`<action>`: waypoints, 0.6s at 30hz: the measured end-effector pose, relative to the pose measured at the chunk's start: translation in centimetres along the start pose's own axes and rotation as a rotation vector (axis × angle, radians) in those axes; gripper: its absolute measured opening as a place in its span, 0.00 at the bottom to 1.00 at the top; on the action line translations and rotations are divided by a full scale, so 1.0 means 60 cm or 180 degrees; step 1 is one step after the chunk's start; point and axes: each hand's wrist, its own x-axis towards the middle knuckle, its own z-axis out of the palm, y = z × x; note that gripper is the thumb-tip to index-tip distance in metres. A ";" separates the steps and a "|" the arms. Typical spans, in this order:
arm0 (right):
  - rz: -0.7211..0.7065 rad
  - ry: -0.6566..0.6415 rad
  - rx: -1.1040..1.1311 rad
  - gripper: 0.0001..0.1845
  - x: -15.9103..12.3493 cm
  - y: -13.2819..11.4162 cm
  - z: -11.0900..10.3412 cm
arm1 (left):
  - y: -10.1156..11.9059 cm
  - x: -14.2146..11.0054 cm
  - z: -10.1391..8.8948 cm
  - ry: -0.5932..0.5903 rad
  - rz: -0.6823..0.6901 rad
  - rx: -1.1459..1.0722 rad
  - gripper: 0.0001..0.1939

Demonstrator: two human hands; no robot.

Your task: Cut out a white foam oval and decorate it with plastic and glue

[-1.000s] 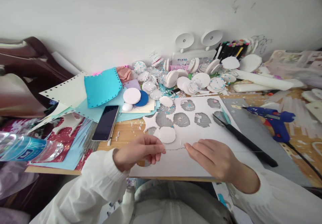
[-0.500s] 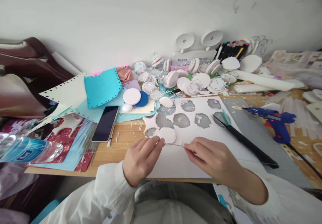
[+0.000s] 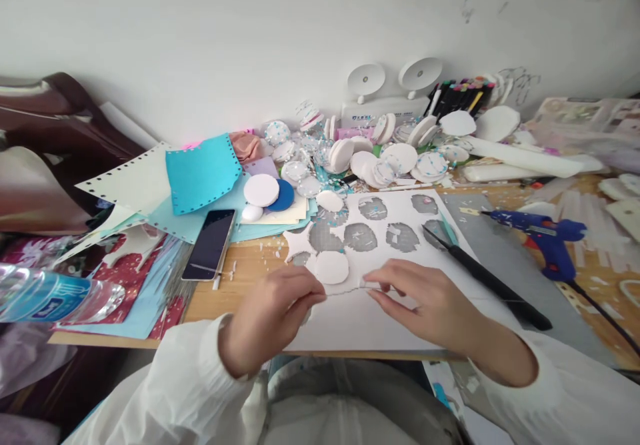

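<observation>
A thin twisted wire [image 3: 345, 291] runs just above the white cut-out sheet [image 3: 340, 325]. Its left end is pinched between the thumb and fingers of my left hand [image 3: 280, 311]. My right hand [image 3: 417, 298] is at the wire's other end, thumb and forefinger parted; a small pale bit near the forefinger tip is too small to name. Just beyond the wire lies a white foam disc [image 3: 333, 267]. Rough round holes in the sheet show grey beneath.
To the right lie a black-handled craft knife [image 3: 490, 281] and a blue glue gun [image 3: 550, 231]. A phone [image 3: 209, 245], a blue felt sheet [image 3: 203, 173] and a water bottle [image 3: 60, 295] are on the left. White discs and beaded strands [image 3: 370, 158] crowd the back.
My left hand has turned and shifted slightly toward me, still pinching the wire. The thumb and forefinger of my right hand have spread apart at the wire's right end.
</observation>
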 end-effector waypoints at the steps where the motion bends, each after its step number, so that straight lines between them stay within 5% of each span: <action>1: 0.0344 -0.0214 0.0344 0.09 0.004 0.000 -0.004 | -0.001 -0.001 0.001 0.0195 0.0319 0.0347 0.09; 5: 0.1162 -0.0728 0.1090 0.07 0.019 0.001 -0.016 | -0.004 -0.003 0.009 0.0439 0.0913 0.1123 0.10; 10: 0.1278 -0.0452 0.1226 0.03 0.027 -0.002 -0.011 | -0.008 0.002 0.020 0.0548 0.0872 0.1372 0.08; 14: 0.0416 0.0059 0.0599 0.07 0.015 -0.002 -0.002 | -0.010 0.008 0.014 0.0139 0.0046 0.0473 0.09; 18: -0.1236 0.0347 -0.0921 0.13 -0.009 0.006 -0.001 | -0.013 0.022 -0.008 -0.1298 -0.1303 -0.1451 0.12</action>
